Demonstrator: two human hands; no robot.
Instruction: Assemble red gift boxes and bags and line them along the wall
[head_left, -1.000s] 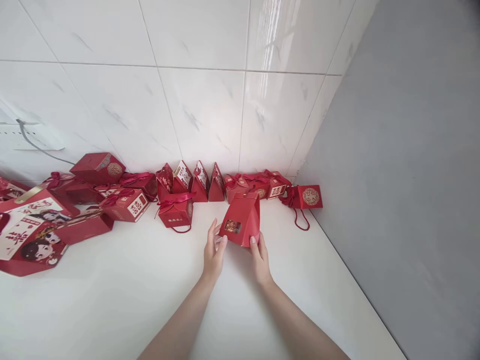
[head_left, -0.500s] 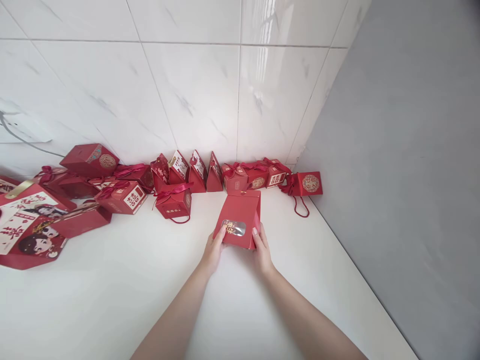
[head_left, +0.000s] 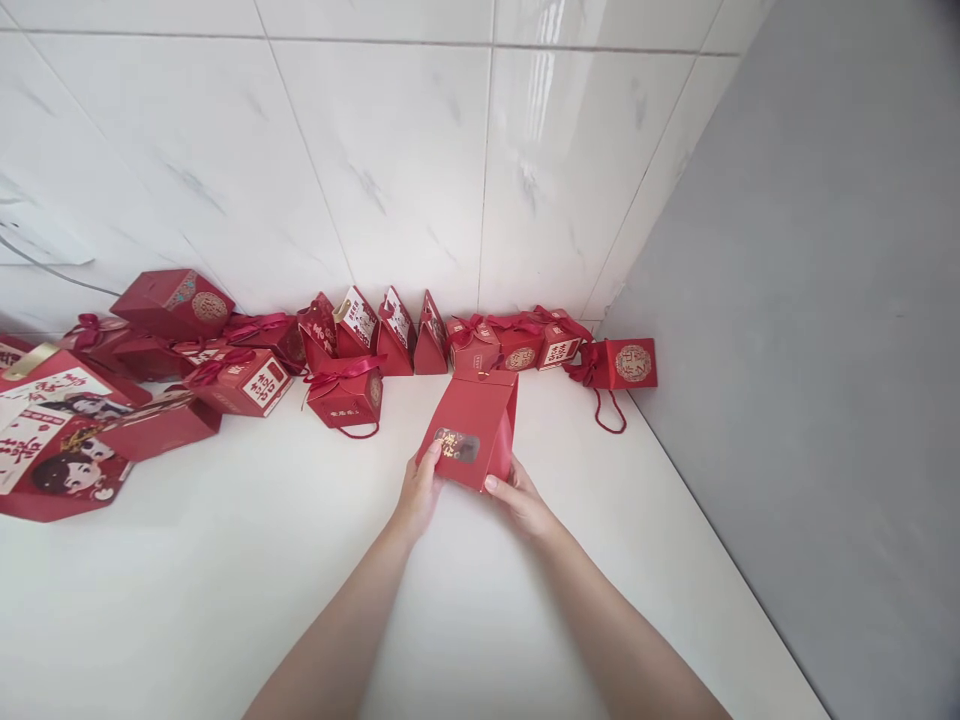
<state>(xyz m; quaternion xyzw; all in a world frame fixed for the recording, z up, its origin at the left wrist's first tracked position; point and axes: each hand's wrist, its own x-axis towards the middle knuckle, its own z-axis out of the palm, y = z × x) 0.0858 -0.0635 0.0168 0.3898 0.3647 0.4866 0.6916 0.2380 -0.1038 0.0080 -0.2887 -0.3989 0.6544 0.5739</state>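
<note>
Between my two hands is a red paper gift box with a small clear window and gold lettering on its face. My left hand grips its lower left edge, the thumb lying on the face beside the window. At the lower right corner my right hand holds it, thumb on the front edge and fingers behind the side. The box leans away from me, its top toward the wall. Its underside is hidden, and I cannot tell whether it touches the white table.
Along the tiled wall stand several triangular red boxes and ribboned boxes. A red box with a cord loop sits by the grey panel. Larger printed boxes crowd the left, near a cable.
The box has tilted and turned slightly in my hands, its lower end shifting left. My right thumb has slid from its side down to the lower front corner. The view has shifted a little.
</note>
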